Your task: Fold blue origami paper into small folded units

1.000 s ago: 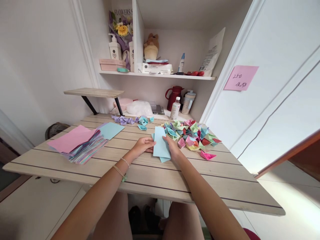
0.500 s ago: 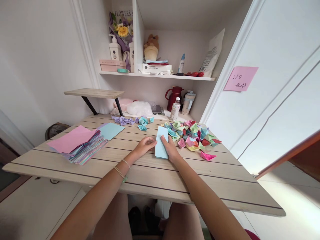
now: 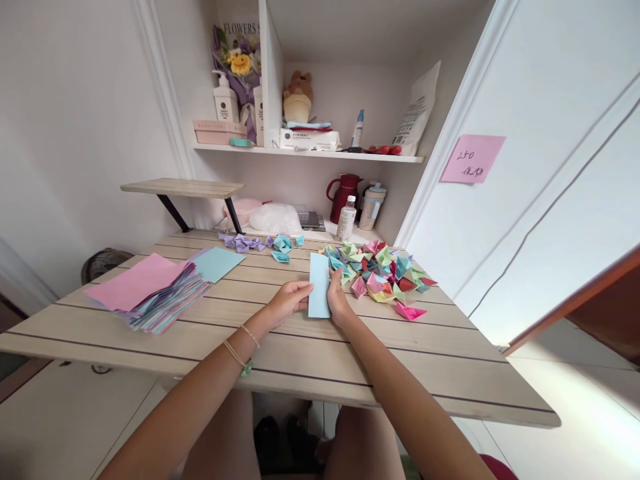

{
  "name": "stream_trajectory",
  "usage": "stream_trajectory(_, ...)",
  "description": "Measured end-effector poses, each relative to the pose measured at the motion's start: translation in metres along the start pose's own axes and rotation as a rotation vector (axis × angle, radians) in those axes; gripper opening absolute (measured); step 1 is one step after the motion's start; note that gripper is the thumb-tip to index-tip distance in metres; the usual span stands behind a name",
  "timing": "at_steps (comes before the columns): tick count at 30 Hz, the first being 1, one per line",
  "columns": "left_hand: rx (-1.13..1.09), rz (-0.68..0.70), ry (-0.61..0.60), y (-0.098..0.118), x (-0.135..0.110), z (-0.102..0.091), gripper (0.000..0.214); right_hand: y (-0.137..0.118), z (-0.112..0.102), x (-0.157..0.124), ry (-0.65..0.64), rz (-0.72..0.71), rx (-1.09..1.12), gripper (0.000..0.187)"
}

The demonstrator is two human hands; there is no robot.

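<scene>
A plank-patterned table (image 3: 430,360) stands before white shelving (image 3: 280,153), bearing a stack of coloured paper (image 3: 173,303) at left and a heap of small folded-paper pieces (image 3: 383,273) at right. Between these, near the middle, we find a narrow, pale blue folded paper (image 3: 319,287) with its long edges running away from the person. The left hand (image 3: 287,301) pinches its left edge, thumb uppermost; the right hand (image 3: 339,303) lies along the right edge, fingers loosely curled, and we cannot tell whether it grips or merely steadies. We judge that uneven pressure from the two sides could skew the layers and leave a crooked crease. The right hand being close beside the heap, we also note that an outward sweep might scatter the nearest pieces.
</scene>
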State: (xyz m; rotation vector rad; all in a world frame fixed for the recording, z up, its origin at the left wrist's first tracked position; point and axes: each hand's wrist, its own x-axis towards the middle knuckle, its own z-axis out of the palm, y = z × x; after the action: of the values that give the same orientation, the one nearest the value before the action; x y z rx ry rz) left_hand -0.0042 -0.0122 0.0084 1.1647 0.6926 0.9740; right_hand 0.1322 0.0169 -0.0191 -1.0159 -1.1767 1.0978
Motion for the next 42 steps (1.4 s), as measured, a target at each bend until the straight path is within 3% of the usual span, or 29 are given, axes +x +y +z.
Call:
stream_trajectory(3, 0.049, 0.027, 0.122, 0.0, 0.001, -0.003, 0.031, -0.004, 0.002, -0.001, -0.065, 0.195, 0.169, 0.072)
stream_trajectory(5, 0.116, 0.051, 0.214, -0.001, 0.003, -0.005, 0.03, -0.009, 0.002, -0.003, -0.136, 0.248, 0.249, 0.063)
stream_trajectory(8, 0.247, 0.104, 0.265, -0.002, 0.005, -0.008, 0.03, -0.015, 0.001, -0.006, -0.174, 0.26, 0.276, 0.049)
stream_trajectory(11, 0.354, 0.169, 0.265, -0.002, 0.006, -0.011, 0.029, -0.016, -0.002, -0.007, -0.109, 0.253, 0.244, 0.044)
stream_trajectory(17, 0.353, 0.137, 0.397, 0.0, 0.005, -0.012, 0.037, -0.02, -0.004, -0.008, -0.054, 0.154, 0.314, 0.052)
stream_trajectory(30, 0.307, 0.082, 0.296, -0.002, 0.005, -0.008, 0.034, -0.015, 0.0, -0.009, -0.029, 0.106, 0.235, 0.046)
stream_trajectory(42, 0.284, 0.017, 0.246, -0.001, 0.004, -0.007, 0.033, -0.037, -0.005, -0.014, 0.034, 0.074, 0.159, 0.038)
